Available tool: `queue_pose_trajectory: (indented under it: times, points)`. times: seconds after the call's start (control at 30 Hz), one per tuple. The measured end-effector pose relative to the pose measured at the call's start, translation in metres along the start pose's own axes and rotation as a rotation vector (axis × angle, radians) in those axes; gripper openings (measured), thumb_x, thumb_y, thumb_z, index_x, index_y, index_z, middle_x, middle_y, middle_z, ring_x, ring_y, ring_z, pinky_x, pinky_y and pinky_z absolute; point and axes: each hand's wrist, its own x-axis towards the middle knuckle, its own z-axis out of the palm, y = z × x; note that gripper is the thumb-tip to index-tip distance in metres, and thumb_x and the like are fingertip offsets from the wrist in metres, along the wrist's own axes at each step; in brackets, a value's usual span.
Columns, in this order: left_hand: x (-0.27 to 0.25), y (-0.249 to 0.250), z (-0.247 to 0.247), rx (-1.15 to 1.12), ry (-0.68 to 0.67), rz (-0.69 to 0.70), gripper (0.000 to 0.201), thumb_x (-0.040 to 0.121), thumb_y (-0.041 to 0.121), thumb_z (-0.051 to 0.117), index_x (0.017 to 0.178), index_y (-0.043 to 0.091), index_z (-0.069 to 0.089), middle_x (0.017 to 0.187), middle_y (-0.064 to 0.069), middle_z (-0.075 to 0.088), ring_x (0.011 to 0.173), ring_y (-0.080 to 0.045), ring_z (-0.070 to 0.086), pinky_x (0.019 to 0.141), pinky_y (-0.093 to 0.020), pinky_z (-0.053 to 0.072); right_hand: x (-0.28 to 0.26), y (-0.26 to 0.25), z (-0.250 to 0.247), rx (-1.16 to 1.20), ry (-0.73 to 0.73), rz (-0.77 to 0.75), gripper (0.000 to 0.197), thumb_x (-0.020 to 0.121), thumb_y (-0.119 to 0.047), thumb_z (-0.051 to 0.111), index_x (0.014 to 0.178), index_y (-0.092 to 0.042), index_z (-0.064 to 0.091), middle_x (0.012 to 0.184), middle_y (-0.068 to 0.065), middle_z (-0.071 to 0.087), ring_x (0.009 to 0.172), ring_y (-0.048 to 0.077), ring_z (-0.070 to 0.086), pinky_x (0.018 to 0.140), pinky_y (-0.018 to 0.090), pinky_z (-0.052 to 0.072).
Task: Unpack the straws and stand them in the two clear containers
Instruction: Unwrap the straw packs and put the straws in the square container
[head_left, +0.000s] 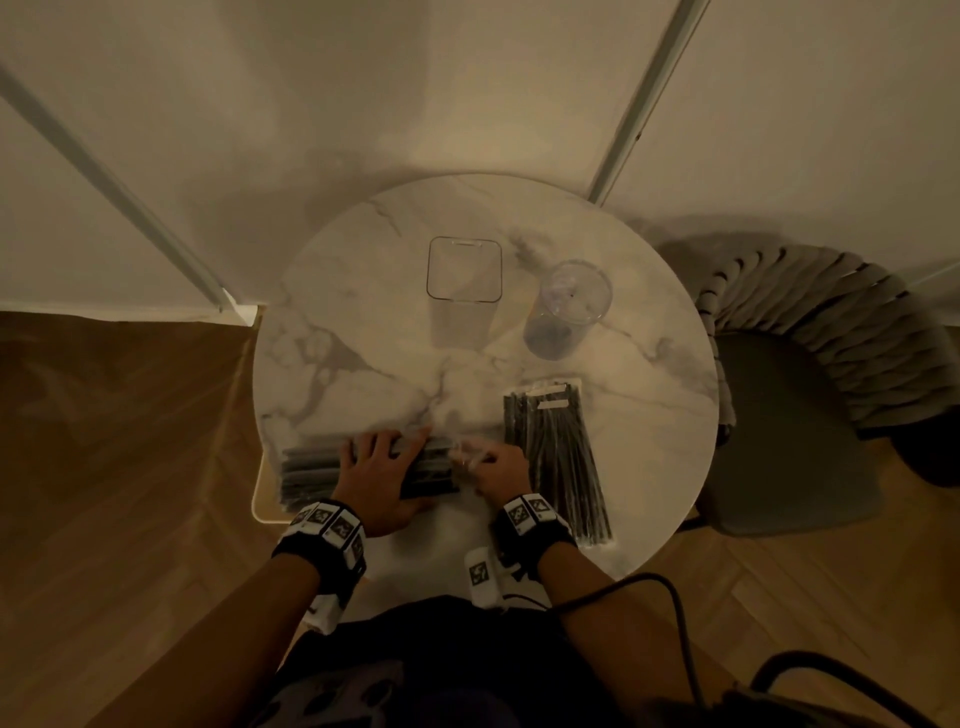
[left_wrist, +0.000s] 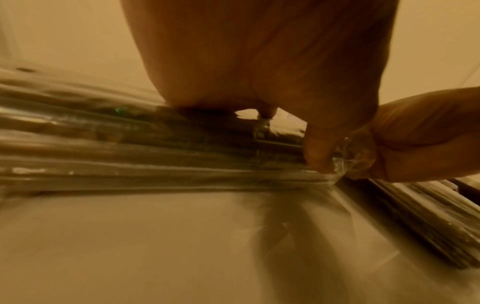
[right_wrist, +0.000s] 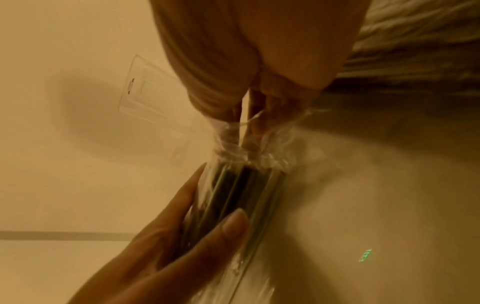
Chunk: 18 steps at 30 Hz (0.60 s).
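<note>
Surface: round marble table (head_left: 363, 312), wood floor around it, pale wall behind.
Left hand: left hand (head_left: 382, 470) lies flat on top of near straw pack (head_left: 311, 467), fingers straight and spread, pressing pack onto tabletop; thumb at pack's near side.
Near straw pack: dark straws in clear wrap, lying crosswise at table's near-left edge, under left palm; its right end pokes out past left fingertips toward right hand.
Right hand: right hand (head_left: 496, 467) just right of left hand, fingers curled, pinching bunched clear wrap (right_wrist: 241, 142) at pack's right end; wrist view shows film crumpled between fingertips, straw ends right below pinch.
Second straw pack: second straw pack (head_left: 558, 457) flat on table, just right of right hand, running near to far, sealed, untouched.
Square container: square clear container (head_left: 464, 270) upright, far centre, well apart from hands.
Round container: round clear container (head_left: 569, 306) upright, just right of square one, contents unclear.
Chair: grey chair (head_left: 810, 364) beside table on right.
</note>
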Motion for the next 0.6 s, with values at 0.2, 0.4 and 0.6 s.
queue_pose_trajectory:
  times: [0.2,0.4,0.6]
  points:
    - [0.0,-0.003,-0.003,-0.037,-0.071,0.024,0.101,0.071,0.085,0.039,0.154,0.041,-0.001,0.144,-0.005,0.03,0.13,-0.034,0.029,0.11,-0.057,0.02,0.004,-0.012,0.001,-0.02,-0.016,0.048,0.028,0.081,-0.034,0.08,0.105,-0.018,0.078,0.097,0.001,0.076,0.088,0.008,0.067,0.088,0.024,0.055]
    - [-0.004,-0.015,-0.008,-0.347,0.131,-0.168,0.084,0.079,0.079,0.041,0.148,0.032,0.03,0.143,-0.004,0.036,0.133,-0.029,0.032,0.115,-0.05,0.016,0.002,-0.012,-0.003,-0.023,-0.019,-0.001,0.023,0.081,-0.029,0.081,0.101,-0.018,0.08,0.094,-0.002,0.077,0.089,0.003,0.068,0.089,0.019,0.054]
    - [-0.024,-0.044,-0.033,-0.55,0.21,-0.807,0.059,0.096,0.049,0.048,0.144,0.017,0.04,0.149,-0.017,0.035,0.138,-0.037,0.029,0.113,-0.053,0.022,0.002,-0.001,-0.016,0.093,-0.044,0.028,0.024,0.083,-0.022,0.079,0.107,-0.016,0.077,0.094,-0.005,0.073,0.086,-0.002,0.065,0.084,0.012,0.053]
